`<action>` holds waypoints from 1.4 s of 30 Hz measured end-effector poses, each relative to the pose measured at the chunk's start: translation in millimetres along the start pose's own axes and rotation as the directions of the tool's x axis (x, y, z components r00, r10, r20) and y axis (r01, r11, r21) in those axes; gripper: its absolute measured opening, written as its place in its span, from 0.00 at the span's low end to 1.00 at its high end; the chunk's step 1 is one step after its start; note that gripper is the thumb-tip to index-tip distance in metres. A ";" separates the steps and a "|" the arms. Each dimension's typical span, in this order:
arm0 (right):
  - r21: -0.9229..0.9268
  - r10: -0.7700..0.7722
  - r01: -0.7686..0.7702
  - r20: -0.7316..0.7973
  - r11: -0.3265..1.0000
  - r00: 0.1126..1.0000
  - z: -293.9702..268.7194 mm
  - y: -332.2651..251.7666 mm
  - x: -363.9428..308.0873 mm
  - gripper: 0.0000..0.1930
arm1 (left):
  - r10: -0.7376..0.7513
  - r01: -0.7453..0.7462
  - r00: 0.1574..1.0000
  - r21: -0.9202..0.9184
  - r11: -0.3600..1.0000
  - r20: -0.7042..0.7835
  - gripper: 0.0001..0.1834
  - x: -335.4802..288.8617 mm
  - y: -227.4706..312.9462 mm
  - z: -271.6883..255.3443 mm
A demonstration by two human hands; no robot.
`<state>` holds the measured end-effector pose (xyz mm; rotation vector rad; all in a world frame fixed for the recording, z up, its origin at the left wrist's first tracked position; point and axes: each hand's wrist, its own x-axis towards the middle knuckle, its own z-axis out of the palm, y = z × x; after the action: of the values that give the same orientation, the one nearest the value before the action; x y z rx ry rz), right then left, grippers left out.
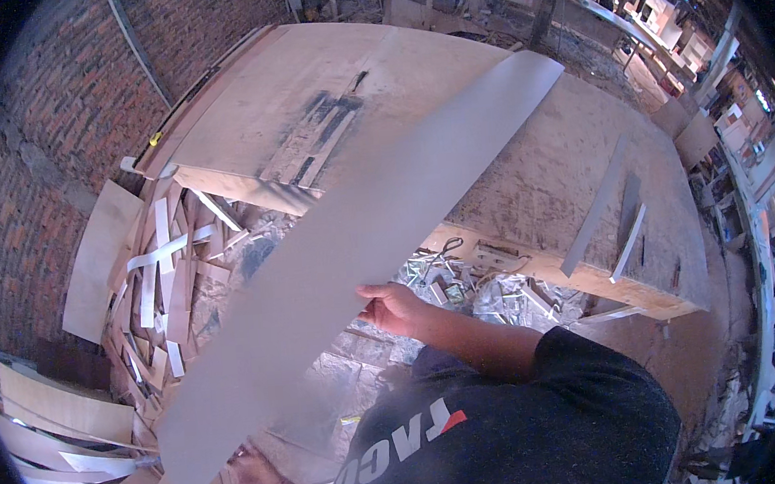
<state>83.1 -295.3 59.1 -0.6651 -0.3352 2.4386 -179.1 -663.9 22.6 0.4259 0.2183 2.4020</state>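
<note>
A long white panel slants across the view, held up in the air. Its far end overlaps the wooden worktable, while the near end hangs over scraps at the lower left. My right hand grips the panel's right edge around the middle, thumb showing and the other fingers partly behind it. Close to the near end, my left hand holds the same edge; the panel hides some of its fingertips.
Offcuts and strips pile up on the left beside a brick wall. Two narrow strips and a grey strip lie on the table's right side. Scissors and small litter fill the gap below its edge. A yellow tape measure rests far left.
</note>
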 end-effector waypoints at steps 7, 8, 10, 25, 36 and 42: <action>-0.074 0.120 -0.115 0.071 0.991 0.990 55.6 15.7 17.0 0.17 | -0.435 0.430 0.900 0.254 0.867 -0.038 0.57 30.0 -180.0 77.5; -0.118 0.140 -0.132 0.060 0.984 0.988 60.1 16.7 15.0 0.16 | -0.380 0.395 0.919 0.235 0.888 -0.106 0.55 40.4 -190.8 88.2; -0.133 0.167 -0.153 0.108 0.979 0.980 62.0 17.0 11.0 0.17 | -0.268 0.320 0.938 0.245 0.915 -0.221 0.51 58.7 -209.0 109.4; -0.025 -0.524 0.609 -0.539 0.793 0.659 -264.1 -341.1 13.5 0.28 | 0.490 0.092 0.626 0.682 0.726 -0.606 0.25 121.3 -118.9 142.7; -0.343 -0.433 0.264 -0.715 0.902 0.549 -323.8 -415.5 112.3 0.41 | 0.819 0.045 0.508 0.958 0.283 -0.266 0.32 113.9 -45.7 227.1; -0.681 -0.640 0.199 -0.490 0.705 0.592 -319.6 -354.3 108.6 0.29 | 0.831 0.020 0.527 0.980 0.199 -0.179 0.30 153.2 -9.6 243.3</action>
<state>342.7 79.4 -119.1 -1.5073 -0.8066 1.4049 -195.7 -545.9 284.3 -0.0990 2.3030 2.6176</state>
